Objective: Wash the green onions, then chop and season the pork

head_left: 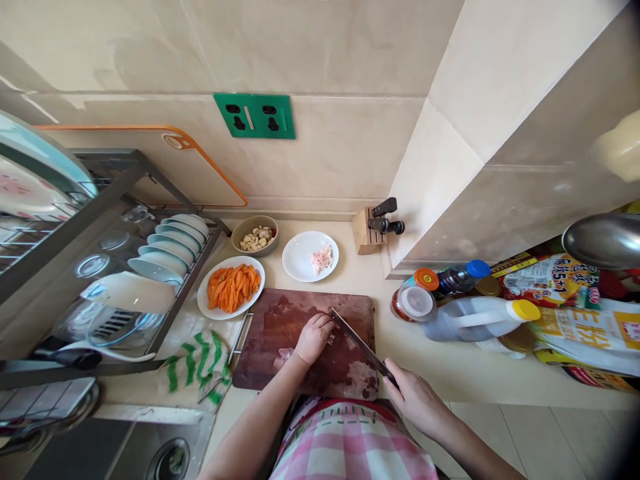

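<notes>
A dark reddish-brown cutting board [310, 343] lies on the counter before me. My right hand [413, 393] grips the handle of a kitchen knife [357, 341], its blade slanting across the board. Close to the blade tip, my left hand [315, 339] presses down with curled fingers on a piece of raw meat [331, 339], mostly hidden under them. Another piece of raw meat [283, 358] rests on the board beside my left wrist. Behind the board, a white plate [296, 257] carries a small heap of sliced pale pink meat [321, 259].
Left of the board are a plate of sliced carrots [233, 288], a bowl of garlic-like pieces [255, 237], a green-striped cloth [197, 363], a dish rack [165, 300] and the sink [195, 433]. A knife block [367, 233] stands behind; bottles [470, 319] and jars [414, 301] crowd the right.
</notes>
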Tool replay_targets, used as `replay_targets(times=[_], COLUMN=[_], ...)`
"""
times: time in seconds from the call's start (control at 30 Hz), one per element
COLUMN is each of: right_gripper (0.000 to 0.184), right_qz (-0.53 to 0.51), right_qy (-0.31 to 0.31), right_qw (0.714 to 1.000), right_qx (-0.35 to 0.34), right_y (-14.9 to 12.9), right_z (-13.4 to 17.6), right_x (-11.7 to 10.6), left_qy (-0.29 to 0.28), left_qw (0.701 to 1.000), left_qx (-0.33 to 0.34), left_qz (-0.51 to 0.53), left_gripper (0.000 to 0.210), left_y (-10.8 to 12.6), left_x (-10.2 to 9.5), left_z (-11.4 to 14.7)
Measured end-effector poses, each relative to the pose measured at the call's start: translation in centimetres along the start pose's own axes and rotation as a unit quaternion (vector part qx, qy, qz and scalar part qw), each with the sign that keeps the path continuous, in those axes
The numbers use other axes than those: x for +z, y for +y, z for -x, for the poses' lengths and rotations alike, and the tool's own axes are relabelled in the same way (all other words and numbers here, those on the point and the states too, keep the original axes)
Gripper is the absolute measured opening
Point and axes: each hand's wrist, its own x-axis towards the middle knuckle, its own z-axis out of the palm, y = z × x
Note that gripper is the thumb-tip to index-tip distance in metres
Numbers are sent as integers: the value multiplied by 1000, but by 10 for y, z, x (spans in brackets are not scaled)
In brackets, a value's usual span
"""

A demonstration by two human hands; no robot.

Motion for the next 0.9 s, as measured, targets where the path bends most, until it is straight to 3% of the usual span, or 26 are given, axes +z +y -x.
replay_targets(times=[0.33,0.57,0.9], right_gripper=[22,25,23], right_qz=[1,-89,-65], right_qy=[10,4,-6], right_qw=[1000,996,998], right_qx=[-19,0,5], right_y=[-30,5,-11], right_z=[-59,-9,5], right_x=[7,4,-4], left_qy=[-4,-3,7], left_qw=[1000,1000,994], left_qx=[-1,-16,-105], left_qz=[1,-10,14], left_gripper=[14,13,20], left_y=[-1,-3,12], left_x=[-1,-1,-12], left_z=[-3,4,21])
